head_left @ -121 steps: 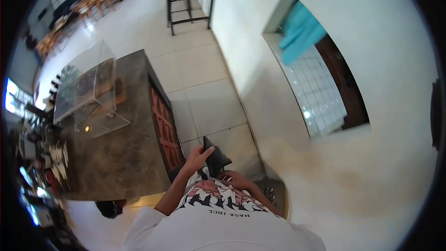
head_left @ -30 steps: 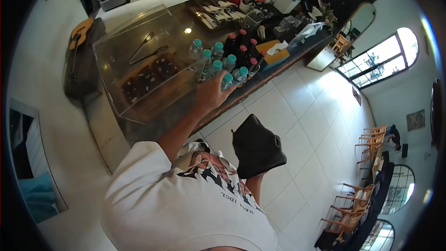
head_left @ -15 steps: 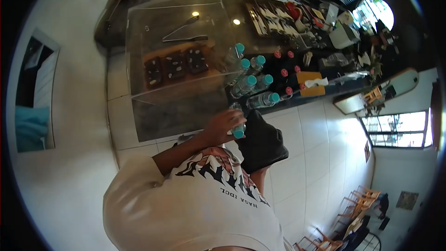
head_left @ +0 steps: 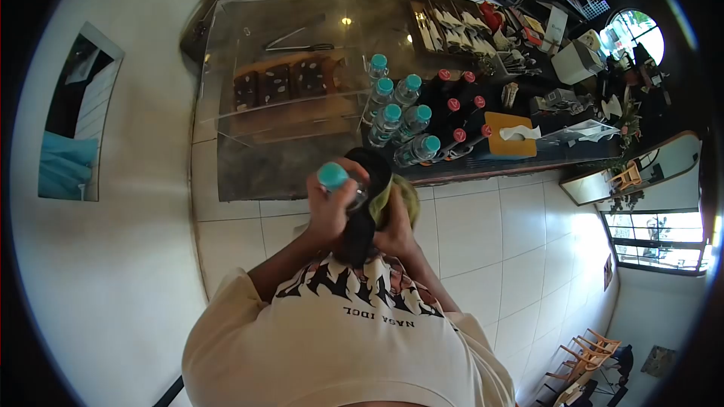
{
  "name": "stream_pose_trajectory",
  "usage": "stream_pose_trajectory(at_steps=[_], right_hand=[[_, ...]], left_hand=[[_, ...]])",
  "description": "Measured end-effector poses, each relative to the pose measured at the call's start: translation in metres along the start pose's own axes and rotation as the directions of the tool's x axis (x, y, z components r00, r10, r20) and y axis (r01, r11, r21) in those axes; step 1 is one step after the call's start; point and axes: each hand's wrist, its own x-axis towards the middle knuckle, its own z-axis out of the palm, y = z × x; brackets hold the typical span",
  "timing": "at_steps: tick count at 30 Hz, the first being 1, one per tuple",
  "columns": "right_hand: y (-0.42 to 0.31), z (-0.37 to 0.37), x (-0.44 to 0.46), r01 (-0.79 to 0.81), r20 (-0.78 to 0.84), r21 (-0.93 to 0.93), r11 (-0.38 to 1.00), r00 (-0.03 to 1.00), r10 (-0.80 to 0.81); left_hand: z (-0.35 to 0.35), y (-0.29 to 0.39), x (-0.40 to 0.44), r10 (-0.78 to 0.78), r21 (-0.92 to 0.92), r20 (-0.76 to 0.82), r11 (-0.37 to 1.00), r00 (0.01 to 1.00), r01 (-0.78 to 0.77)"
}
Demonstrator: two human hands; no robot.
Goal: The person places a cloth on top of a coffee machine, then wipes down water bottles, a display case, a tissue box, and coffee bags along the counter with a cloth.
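Observation:
My left hand (head_left: pixel 323 209) is wrapped around a clear water bottle with a teal cap (head_left: pixel 332 175), tilted with its cap toward me. Close against it, my right hand (head_left: pixel 396 232) grips a dark cloth item with an olive-green inner side (head_left: pixel 408 197). Its black part (head_left: pixel 360 239) hangs between my hands, and I cannot tell what kind of item it is. Beyond my hands, several more teal-capped water bottles (head_left: pixel 385 125) stand upright on the dark counter (head_left: pixel 264 179).
Left on the counter is a clear display case (head_left: pixel 213 117) over dark brown cakes (head_left: pixel 273 84) and tongs (head_left: pixel 302 47). Dark bottles with red caps (head_left: pixel 453 105), a tissue box (head_left: pixel 499 139) and a cutlery tray (head_left: pixel 415 11) stand to the right.
My left hand has moved left with the bottle, whose cap has swung upward. My right hand has come into view. The cloth item has turned, showing its olive-green side.

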Motion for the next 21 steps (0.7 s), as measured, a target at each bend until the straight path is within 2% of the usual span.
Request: stream_pose_trajectory(at_steps=[1, 3, 4, 5, 6, 8, 9, 10, 11, 13, 14, 15, 16, 17, 19, 20, 21], right_hand=[[0.006, -0.004, 0.0, 0.011, -0.002, 0.007, 1.0, 1.0, -0.011], [0.021, -0.01, -0.005, -0.042, 0.245, -0.026, 0.999, 0.968, 0.047], [0.011, -0.006, -0.005, -0.066, 0.233, 0.081, 0.995, 0.971, 0.046], [0.01, -0.006, -0.004, -0.073, 0.23, 0.089, 0.993, 0.972, 0.05], [0.01, -0.007, 0.0, -0.051, 0.259, 0.035, 0.998, 0.965, 0.04], [0.012, -0.009, 0.0, -0.012, 0.287, -0.02, 1.0, 0.958, 0.018], [0.019, -0.009, -0.001, 0.092, 0.272, 0.027, 0.995, 0.958, -0.096], [0.019, -0.009, -0.001, 0.194, 0.253, 0.074, 0.978, 0.945, -0.207], [0.018, -0.009, -0.003, 0.199, 0.256, 0.077, 0.977, 0.943, -0.212], [0.015, -0.007, -0.006, 0.204, 0.233, -0.351, 0.914, 0.964, -0.126], [0.018, -0.005, -0.005, 0.205, 0.226, -0.349, 0.915, 0.965, -0.13], [0.025, -0.004, -0.005, 0.341, 0.115, -0.43, 0.836, 0.939, -0.323], [0.021, -0.002, -0.005, 0.441, 0.022, -0.524, 0.729, 0.862, -0.506], [0.017, -0.004, -0.005, 0.434, 0.017, -0.527, 0.731, 0.865, -0.502], [0.002, -0.01, 0.001, 0.444, -0.006, -0.571, 0.691, 0.839, -0.544], [-0.003, -0.012, 0.002, 0.442, -0.011, -0.576, 0.687, 0.837, -0.548], [-0.007, -0.013, 0.003, 0.415, 0.007, -0.501, 0.76, 0.879, -0.476]], left_hand=[[0.003, 0.01, 0.003, -0.133, -0.324, -0.026, 0.939, 0.991, 0.118], [0.008, 0.015, 0.001, -0.086, -0.325, -0.042, 0.943, 0.995, 0.068], [0.012, 0.017, -0.004, -0.051, -0.323, -0.054, 0.946, 0.997, 0.031], [0.016, 0.018, -0.01, -0.018, -0.323, -0.066, 0.946, 0.998, -0.004], [0.021, 0.017, -0.015, 0.031, -0.197, -0.089, 0.979, 0.996, -0.048], [0.024, 0.022, -0.022, 0.065, -0.133, -0.081, 0.988, 0.995, -0.076], [0.026, 0.025, -0.023, 0.101, -0.074, -0.08, 0.992, 0.992, -0.107], [0.028, 0.028, -0.022, 0.084, -0.235, -0.141, 0.965, 0.986, -0.115], [0.029, 0.033, -0.023, 0.089, -0.231, -0.144, 0.965, 0.986, -0.121], [0.028, 0.048, -0.019, -0.072, -0.395, -0.399, 0.913, 0.914, -0.1], [0.028, 0.052, -0.015, -0.074, -0.379, -0.507, 0.914, 0.859, -0.145], [0.03, 0.058, -0.009, -0.072, -0.379, -0.501, 0.914, 0.862, -0.143], [0.031, 0.066, -0.005, -0.132, -0.416, -0.557, 0.899, 0.82, -0.138], [0.034, 0.069, -0.003, -0.194, -0.452, -0.608, 0.882, 0.77, -0.135], [0.044, 0.067, -0.004, -0.149, -0.453, -0.596, 0.874, 0.789, -0.177], [0.049, 0.063, -0.007, -0.086, -0.409, -0.548, 0.895, 0.832, -0.177], [0.054, 0.058, -0.01, -0.023, -0.363, -0.494, 0.914, 0.869, -0.183]])
